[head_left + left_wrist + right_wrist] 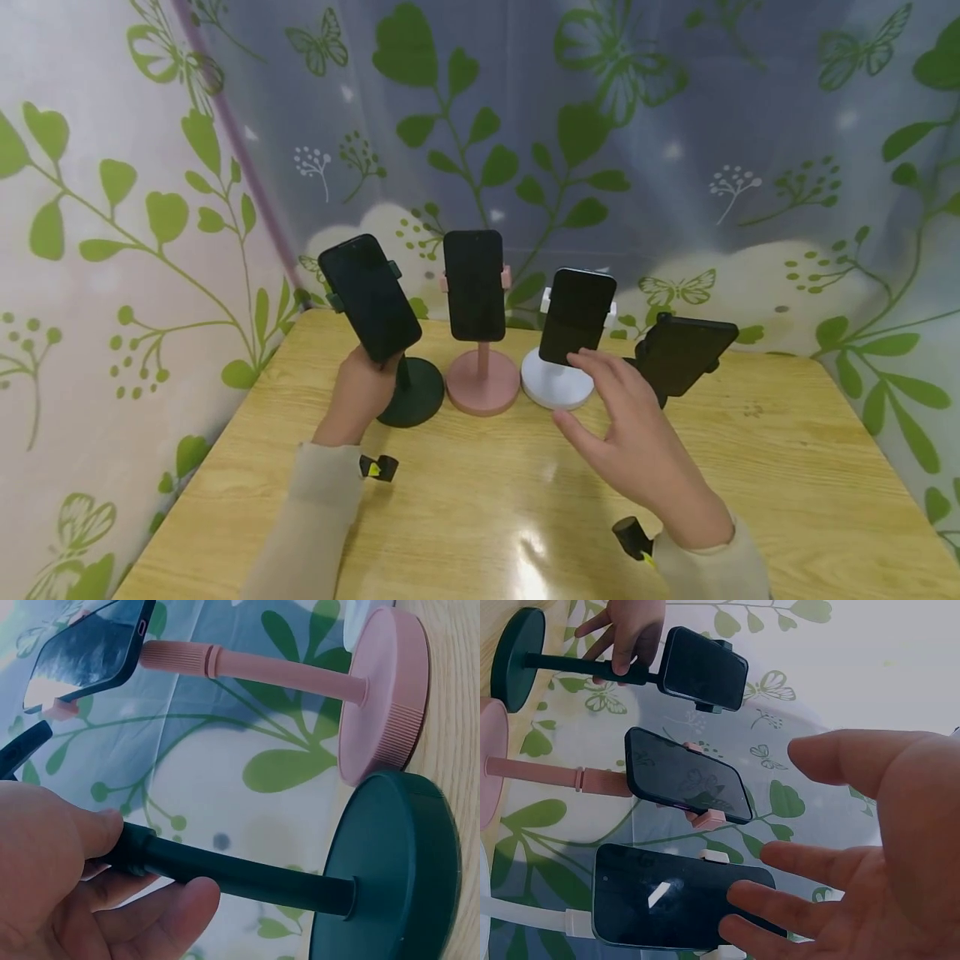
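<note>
My left hand (360, 392) pinches the upper pole of a dark green phone stand (420, 396) between thumb and fingers, just below its clamp. That stand holds a black phone (371, 296), tilted to one side. In the left wrist view the green round base (390, 877) is close to the pink stand's base. My right hand (637, 433) hovers with fingers spread, holding nothing. From the head view, its fingertips overlap the lower edge of the phone (579, 312) on the white stand (551, 390); I cannot tell if they touch.
A pink stand (482, 396) with an upright phone (474, 287) stands between the green and white ones. At the right, a black phone (686, 354) leans in a dark holder. All are on a wooden table (465, 517) before a leaf-patterned curtain (517, 100).
</note>
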Demonstrator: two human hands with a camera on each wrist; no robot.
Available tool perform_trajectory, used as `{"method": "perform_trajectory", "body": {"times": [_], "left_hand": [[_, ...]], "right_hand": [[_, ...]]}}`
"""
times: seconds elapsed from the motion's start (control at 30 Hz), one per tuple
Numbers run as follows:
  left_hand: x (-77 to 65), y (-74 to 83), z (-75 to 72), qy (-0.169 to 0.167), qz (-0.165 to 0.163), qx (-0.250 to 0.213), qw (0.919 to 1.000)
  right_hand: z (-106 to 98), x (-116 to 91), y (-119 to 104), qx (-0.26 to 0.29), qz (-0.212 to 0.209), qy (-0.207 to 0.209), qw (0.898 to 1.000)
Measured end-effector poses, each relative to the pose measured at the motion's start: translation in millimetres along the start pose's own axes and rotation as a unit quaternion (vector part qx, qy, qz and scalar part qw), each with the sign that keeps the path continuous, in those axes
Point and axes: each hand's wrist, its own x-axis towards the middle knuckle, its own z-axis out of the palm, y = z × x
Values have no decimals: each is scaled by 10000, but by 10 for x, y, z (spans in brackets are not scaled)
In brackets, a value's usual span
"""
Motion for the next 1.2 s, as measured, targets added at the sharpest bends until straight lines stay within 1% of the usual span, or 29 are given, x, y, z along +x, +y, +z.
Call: {"method": "perform_trajectory", "body": {"times": [0.07, 0.17, 0.3, 0.37, 0.43, 0.5, 0.57, 0.63, 0.8, 0.83, 0.93, 1.1, 1.2], "left_hand": [[-11, 19, -3, -21, -35, 46, 10000], [-20, 35, -25, -190, -169, 0, 9997], [-2, 74, -114, -487, -295, 57, 9984], [19, 102, -174, -555, -343, 33, 9979], [38, 117, -227, -530, -289, -70, 9982], [51, 123, -255, -359, -185, -251, 9989], [61, 122, -259, -188, -62, -392, 9990], [63, 135, -247, -196, -42, -478, 9987], [60, 150, -201, -679, -214, -586, 9957], [60, 142, -191, -706, -230, -578, 9956], [51, 114, -174, -511, -199, -517, 9972], [20, 86, -172, 48, 193, -228, 9995], [8, 88, -185, 236, 352, -57, 9991]], "right_hand": [[3, 3, 3, -3, 20, 6, 10000], [5, 7, 3, -1, 2, 16, 10000], [-6, 8, -9, -73, -110, 59, 9999], [-20, 9, -20, -126, -141, 67, 9998], [-36, 9, -31, -155, -134, 33, 9998], [-42, 6, -38, -160, -81, -69, 9998], [-38, -2, -41, -136, -20, -176, 9998], [-25, -15, -40, -139, 25, -262, 9996], [-16, -28, -36, -213, 32, -290, 9993], [-17, -27, -37, -212, 45, -316, 9993], [-19, -23, -42, -190, 120, -444, 9988], [-32, -29, -53, -135, 283, -648, 9974], [-38, -36, -58, -135, 328, -688, 9970]]}}
